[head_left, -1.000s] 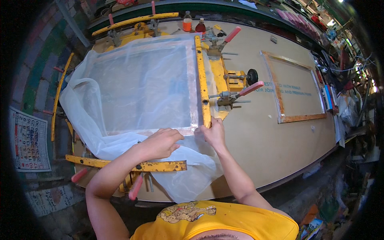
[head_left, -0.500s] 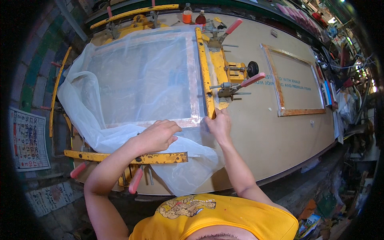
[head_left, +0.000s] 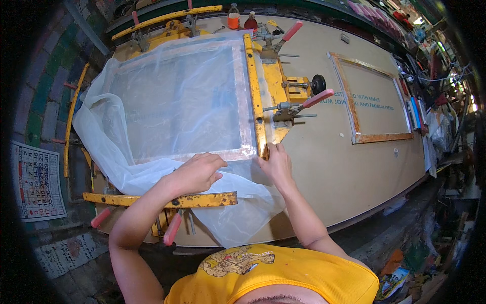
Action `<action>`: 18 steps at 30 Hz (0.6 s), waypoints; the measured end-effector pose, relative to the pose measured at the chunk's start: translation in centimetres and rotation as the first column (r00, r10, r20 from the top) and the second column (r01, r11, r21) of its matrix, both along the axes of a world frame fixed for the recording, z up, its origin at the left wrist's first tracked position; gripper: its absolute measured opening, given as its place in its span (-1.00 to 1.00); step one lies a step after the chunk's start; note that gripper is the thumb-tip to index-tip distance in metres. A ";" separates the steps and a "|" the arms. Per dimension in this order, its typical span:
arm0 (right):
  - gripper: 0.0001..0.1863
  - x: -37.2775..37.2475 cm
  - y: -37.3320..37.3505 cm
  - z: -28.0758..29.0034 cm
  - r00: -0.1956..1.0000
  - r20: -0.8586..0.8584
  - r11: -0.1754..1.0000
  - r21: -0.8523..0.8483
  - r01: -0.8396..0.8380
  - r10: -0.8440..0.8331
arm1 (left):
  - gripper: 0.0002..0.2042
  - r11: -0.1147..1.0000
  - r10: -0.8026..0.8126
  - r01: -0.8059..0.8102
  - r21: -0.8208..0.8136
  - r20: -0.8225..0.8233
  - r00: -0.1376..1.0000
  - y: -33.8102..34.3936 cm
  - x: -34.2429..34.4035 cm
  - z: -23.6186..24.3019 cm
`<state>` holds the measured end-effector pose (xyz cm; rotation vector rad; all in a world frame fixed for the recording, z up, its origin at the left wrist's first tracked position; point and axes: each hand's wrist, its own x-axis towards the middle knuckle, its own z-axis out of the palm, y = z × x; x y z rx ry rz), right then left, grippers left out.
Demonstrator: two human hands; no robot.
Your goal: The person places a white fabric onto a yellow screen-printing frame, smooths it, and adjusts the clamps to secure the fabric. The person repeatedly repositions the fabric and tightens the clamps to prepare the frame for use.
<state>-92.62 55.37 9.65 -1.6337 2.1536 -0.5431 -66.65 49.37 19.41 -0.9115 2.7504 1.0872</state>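
Note:
A sheer white mesh fabric point(head_left: 174, 101) is stretched over a rectangular frame point(head_left: 244, 101) on the table, with loose folds at its left and near sides. My left hand point(head_left: 198, 172) rests at the frame's near edge, fingers curled on the fabric. At the near end of a yellow clamp bar point(head_left: 256, 96), my right hand point(head_left: 276, 164) pinches the mesh edge with thumb and fingers; the fingertips are partly hidden. Another yellow clamp bar point(head_left: 212, 198) lies below my left forearm, with fabric hanging past its right end.
Pink-handled toggle clamps point(head_left: 291, 31) stand along the right bar. Farther right lies a second, brown-edged frame point(head_left: 382, 138). Two bottles, one orange point(head_left: 233, 17) and one dark red point(head_left: 250, 21), stand at the table's back edge. A wall calendar point(head_left: 39, 182) hangs at the left.
The view has shifted slightly. My right hand's fingers have moved a little at the bar's near end. My left hand keeps about the same place on the fabric.

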 end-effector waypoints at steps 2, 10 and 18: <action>-0.39 -0.2 1.9 -0.1 0.999 0.026 0.999 -0.011 -0.036 0.036 | -0.70 1.000 0.003 -0.003 -0.007 -0.005 1.000 0.2 -0.1 0.2; -0.41 -0.6 3.7 -3.7 0.991 0.021 0.975 -0.183 -0.126 0.132 | -0.69 1.000 -0.016 0.016 0.022 0.015 1.000 0.8 -1.1 0.8; -0.40 -0.5 3.9 -5.1 0.985 -0.060 0.943 -0.285 -0.172 0.162 | -0.70 0.999 0.029 -0.030 -0.040 -0.008 1.000 1.8 0.1 3.2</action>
